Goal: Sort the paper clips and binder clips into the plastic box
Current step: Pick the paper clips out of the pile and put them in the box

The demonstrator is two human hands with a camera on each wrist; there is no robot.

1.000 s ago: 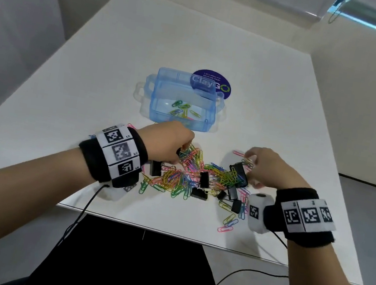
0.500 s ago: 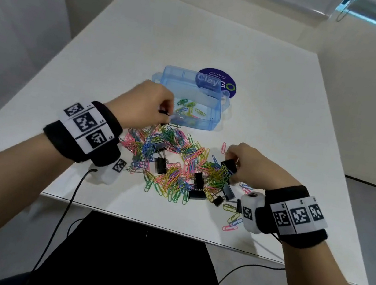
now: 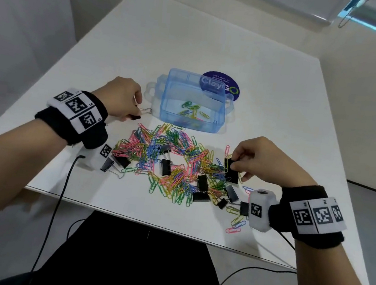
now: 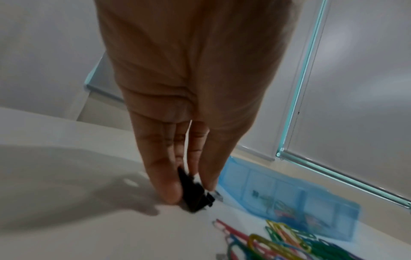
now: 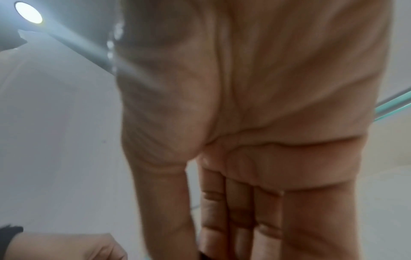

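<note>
The blue plastic box (image 3: 165, 94) stands open at mid-table with several paper clips (image 3: 190, 112) inside. In front of it lies a pile of coloured paper clips (image 3: 174, 162) mixed with black binder clips (image 3: 165, 167). My left hand (image 3: 136, 113) pinches a black binder clip (image 3: 137, 117) low over the table, just left of the box. The left wrist view shows the same binder clip (image 4: 195, 193) between thumb and fingers, with the box (image 4: 289, 197) beyond. At the pile's right edge my right hand (image 3: 234, 164) pinches another black binder clip (image 3: 232, 175); its wrist view shows mostly palm.
A round purple sticker (image 3: 221, 83) lies behind the box. The white table (image 3: 199, 33) ends close to my body; loose paper clips (image 3: 235, 225) sit by its near edge under the right wrist. A cable (image 3: 61, 186) hangs from the left wrist camera.
My left hand left the pile with a binder clip, passed the box's front corner and now holds it left of the box. My right hand shifted within the pile's right side onto a binder clip.
</note>
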